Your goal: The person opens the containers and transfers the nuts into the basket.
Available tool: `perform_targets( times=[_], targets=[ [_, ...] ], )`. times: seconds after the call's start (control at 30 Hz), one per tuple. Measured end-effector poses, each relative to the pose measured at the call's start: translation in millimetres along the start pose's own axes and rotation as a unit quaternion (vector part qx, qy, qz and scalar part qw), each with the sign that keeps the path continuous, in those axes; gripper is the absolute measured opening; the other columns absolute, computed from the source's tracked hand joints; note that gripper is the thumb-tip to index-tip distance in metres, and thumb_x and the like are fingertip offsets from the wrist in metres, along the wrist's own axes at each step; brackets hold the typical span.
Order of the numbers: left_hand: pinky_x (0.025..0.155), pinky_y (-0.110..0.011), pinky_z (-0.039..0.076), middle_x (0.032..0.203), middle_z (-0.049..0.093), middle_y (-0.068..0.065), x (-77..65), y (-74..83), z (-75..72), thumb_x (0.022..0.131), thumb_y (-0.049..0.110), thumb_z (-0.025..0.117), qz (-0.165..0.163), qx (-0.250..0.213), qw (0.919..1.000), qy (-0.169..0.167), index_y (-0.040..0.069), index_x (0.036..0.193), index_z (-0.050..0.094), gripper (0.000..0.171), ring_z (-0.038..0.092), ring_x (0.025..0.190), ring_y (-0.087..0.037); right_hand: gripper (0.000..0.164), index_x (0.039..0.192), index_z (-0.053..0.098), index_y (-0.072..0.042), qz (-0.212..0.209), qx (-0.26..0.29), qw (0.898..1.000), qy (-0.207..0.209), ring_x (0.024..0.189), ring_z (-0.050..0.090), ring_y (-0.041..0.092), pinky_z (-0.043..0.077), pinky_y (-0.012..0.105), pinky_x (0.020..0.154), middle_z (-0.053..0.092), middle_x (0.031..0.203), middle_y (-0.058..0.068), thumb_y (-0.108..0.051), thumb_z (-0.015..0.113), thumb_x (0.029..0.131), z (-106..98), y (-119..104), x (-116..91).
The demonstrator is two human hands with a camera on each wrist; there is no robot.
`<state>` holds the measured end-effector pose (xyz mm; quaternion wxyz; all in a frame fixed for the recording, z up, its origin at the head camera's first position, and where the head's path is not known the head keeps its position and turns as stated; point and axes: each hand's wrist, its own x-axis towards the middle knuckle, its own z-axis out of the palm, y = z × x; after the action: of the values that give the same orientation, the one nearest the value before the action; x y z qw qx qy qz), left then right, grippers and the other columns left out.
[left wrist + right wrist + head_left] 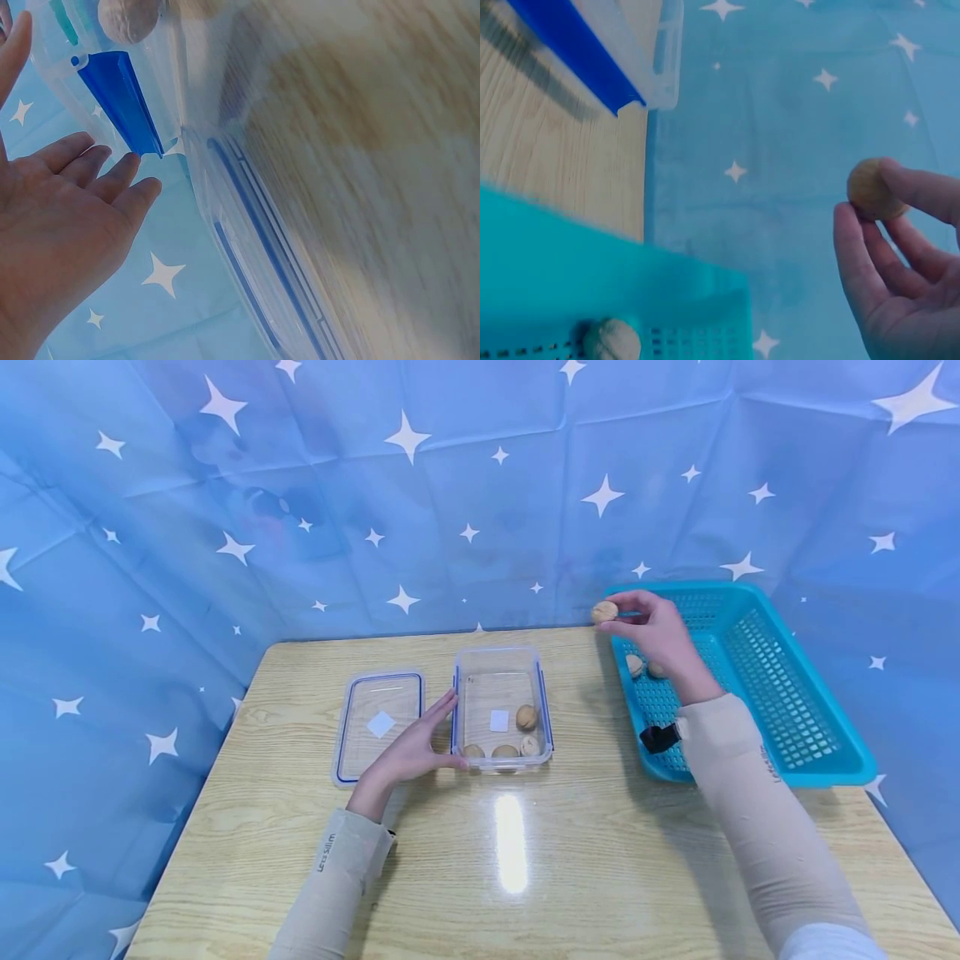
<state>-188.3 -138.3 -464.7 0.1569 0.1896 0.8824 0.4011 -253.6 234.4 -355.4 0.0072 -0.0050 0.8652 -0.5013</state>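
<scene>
The cloth, blue with white stars, hangs at the left and runs behind the table, whose top has a pale wood grain. Leftmost on the table lies the lid, clear with a blue seal line and a white diamond-shaped label. The left hand comes in past its right edge, a beige sleeve on the forearm. Its fingers are extended and loosely bent, along the left side of the box near a blue clasp, with the thumb at the near left corner; they are not curled round anything. The box is clear and uncovered, with a white square label. Four walnuts show inside it: three along the near wall and one walnut just behind, towards the right side. Farther right, the right hand pinches a single walnut between thumb and fingertips, raised by the far left corner of the basket. The basket is turquoise plastic with perforated walls, partly hidden by the right arm. Two more walnuts lie in it near the left wall, below that hand.
</scene>
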Motion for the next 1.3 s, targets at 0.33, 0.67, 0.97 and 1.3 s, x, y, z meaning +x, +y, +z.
perform_targets(
  times=[0.33,0.67,0.97,1.3],
  targets=[
    [0.124,-0.056,0.019,0.17,0.007,0.006,1.1,-1.6,0.5,0.077,0.037,0.085,-0.002,0.004,1.0,0.002,0.022,0.161,0.017,0.109,0.011,0.156,-0.03,0.058,0.145,0.048,-0.01,0.017,-0.001,1.0,0.008,0.133,0.05,0.034,0.043,0.055,0.111,0.051,0.137,0.01,-0.037,0.065,0.096,-16.2,23.5,-0.3],
    [0.124,-0.056,0.02,0.17,0.007,0.005,1.3,-0.6,-0.2,0.077,0.038,0.085,-0.004,0.004,1.0,0.001,0.023,0.161,0.018,0.109,0.011,0.156,-0.03,0.063,0.148,0.044,-0.009,0.033,-0.007,0.999,0.003,0.137,0.043,0.039,0.04,0.06,0.11,0.043,0.148,0.019,-0.04,0.063,0.097,-26.3,49.8,5.6],
    [0.124,-0.057,0.02,0.17,0.007,0.003,0.5,0.0,-0.4,0.077,0.037,0.085,-0.002,0.006,1.0,0.002,0.02,0.161,0.018,0.109,0.011,0.156,-0.031,0.061,0.148,0.042,-0.005,0.047,-0.034,0.998,-0.006,0.134,0.044,0.041,0.044,0.057,0.103,0.043,0.148,0.023,-0.038,0.059,0.099,-30.9,71.8,11.4],
    [0.124,-0.056,0.02,0.17,0.007,0.004,1.3,-0.6,-0.1,0.077,0.036,0.085,-0.005,0.004,1.0,0.001,0.021,0.161,0.018,0.109,0.011,0.156,-0.03,0.06,0.147,0.04,0.0,0.067,-0.065,0.993,-0.066,0.131,0.042,0.045,0.042,0.061,0.105,0.041,0.148,0.029,-0.035,0.055,0.102,-35.6,92.6,16.9]
  ],
)
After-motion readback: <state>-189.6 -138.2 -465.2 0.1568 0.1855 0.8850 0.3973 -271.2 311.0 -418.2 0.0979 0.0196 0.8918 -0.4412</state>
